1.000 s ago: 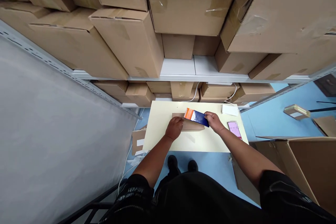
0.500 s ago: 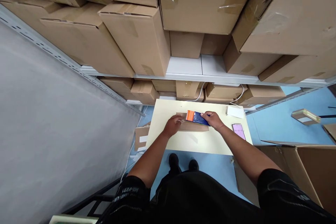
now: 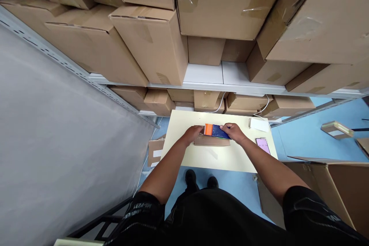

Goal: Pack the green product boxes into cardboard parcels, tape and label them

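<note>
A flat blue packet with an orange end (image 3: 216, 131) lies between my two hands, above a small cardboard box (image 3: 211, 141) on the cream table (image 3: 198, 159). My right hand (image 3: 234, 132) is closed around the packet's blue end, thumb on top. At the orange end, my left hand (image 3: 193, 133) is closed with its fingertips at what looks like a clear plastic edge; the fingers partly hide it. What the packet contains does not show.
A phone with a pink screen (image 3: 262, 145) and a white box (image 3: 258, 124) lie on the table's right side. Shelves with cardboard boxes (image 3: 150, 42) rise behind it. A large open carton (image 3: 308, 180) stands at right, a flattened carton (image 3: 155, 150) at left.
My left hand has moved slightly right, closer to the packet's orange end. The right hand keeps its hold on the blue end. The view has shifted a little.
</note>
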Demonstrator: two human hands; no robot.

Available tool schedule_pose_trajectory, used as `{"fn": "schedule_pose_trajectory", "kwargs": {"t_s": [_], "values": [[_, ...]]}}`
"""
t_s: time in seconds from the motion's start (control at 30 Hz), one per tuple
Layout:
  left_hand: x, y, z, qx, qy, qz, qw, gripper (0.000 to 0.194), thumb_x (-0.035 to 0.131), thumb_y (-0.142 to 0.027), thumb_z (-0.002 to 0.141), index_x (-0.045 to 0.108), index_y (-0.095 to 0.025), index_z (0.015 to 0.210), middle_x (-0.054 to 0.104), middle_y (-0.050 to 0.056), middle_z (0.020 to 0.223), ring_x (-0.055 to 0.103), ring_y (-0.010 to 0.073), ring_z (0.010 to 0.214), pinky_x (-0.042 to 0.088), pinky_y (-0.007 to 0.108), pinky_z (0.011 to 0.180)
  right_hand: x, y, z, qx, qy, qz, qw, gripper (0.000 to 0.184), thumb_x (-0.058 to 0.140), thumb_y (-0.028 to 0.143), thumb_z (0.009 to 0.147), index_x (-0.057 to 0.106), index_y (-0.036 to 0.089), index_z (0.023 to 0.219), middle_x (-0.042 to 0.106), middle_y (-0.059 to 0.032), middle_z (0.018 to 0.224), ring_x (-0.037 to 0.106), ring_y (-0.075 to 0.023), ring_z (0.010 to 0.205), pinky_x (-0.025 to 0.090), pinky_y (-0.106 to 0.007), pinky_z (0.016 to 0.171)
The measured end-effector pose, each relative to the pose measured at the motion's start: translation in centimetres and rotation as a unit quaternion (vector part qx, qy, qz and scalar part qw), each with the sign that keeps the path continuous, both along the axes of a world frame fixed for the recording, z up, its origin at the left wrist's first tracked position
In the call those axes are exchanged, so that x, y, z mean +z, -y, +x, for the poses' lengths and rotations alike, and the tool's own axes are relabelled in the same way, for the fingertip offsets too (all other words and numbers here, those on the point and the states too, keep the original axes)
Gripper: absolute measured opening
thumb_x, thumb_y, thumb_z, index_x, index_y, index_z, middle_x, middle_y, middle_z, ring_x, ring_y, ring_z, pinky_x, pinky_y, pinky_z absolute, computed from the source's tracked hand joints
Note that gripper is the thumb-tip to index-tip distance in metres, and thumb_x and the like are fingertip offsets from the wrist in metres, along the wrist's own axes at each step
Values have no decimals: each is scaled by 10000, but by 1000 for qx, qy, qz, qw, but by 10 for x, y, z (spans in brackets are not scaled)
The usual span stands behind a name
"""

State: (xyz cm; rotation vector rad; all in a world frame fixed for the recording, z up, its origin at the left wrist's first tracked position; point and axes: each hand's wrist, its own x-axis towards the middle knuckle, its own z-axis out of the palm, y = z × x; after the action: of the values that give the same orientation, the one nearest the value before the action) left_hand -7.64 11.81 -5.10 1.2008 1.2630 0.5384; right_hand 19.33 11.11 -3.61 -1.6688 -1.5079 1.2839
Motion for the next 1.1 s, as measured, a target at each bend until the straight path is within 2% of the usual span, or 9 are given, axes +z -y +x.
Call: {"fn": "schedule_pose_trajectory", "kwargs": {"t_s": [0.13,0.3,0.53,0.8,0.93,1.1], "values": [[-7,-2,3,2,76,-62,995,374,609,-448,866,788,-177,1053,787,67,1074,698,250,1059,517,347,945,2,0,1,0,1,0,1000,619,667,797,726,554,206,580,426,28,575,381,-133,589,308,-277,545],[-13,-6,4,37,78,-104,991,243,726,-307,716,753,-150,899,776,63,910,709,212,887,527,327,867,3,-2,2,7,6,-8,1000,614,673,791,720,560,202,587,427,34,571,386,-130,586,312,-278,558],[-17,-4,-2,50,90,-61,993,194,666,-312,790,719,-148,878,768,72,892,712,209,898,540,344,898,3,-7,-2,46,43,1,998,638,637,814,738,543,207,568,410,34,555,391,-134,582,313,-279,559],[-26,-3,-10,91,85,-61,990,127,641,-274,839,678,-159,877,749,62,873,704,194,868,569,387,918,12,-12,-16,62,86,-7,994,663,624,837,740,528,208,555,414,32,541,392,-131,572,309,-272,540],[-27,-3,-18,116,80,-63,988,160,682,-320,842,651,-163,851,705,46,850,684,165,819,590,380,900,15,-9,-12,53,95,-12,994,659,646,824,735,499,213,538,389,39,530,383,-129,564,301,-278,539],[-24,-4,-38,115,86,-55,988,208,739,-347,787,642,-163,797,676,39,850,659,157,824,613,391,900,18,-8,1,53,110,-7,992,663,631,840,741,534,213,546,427,33,522,402,-135,559,310,-285,540]]}}
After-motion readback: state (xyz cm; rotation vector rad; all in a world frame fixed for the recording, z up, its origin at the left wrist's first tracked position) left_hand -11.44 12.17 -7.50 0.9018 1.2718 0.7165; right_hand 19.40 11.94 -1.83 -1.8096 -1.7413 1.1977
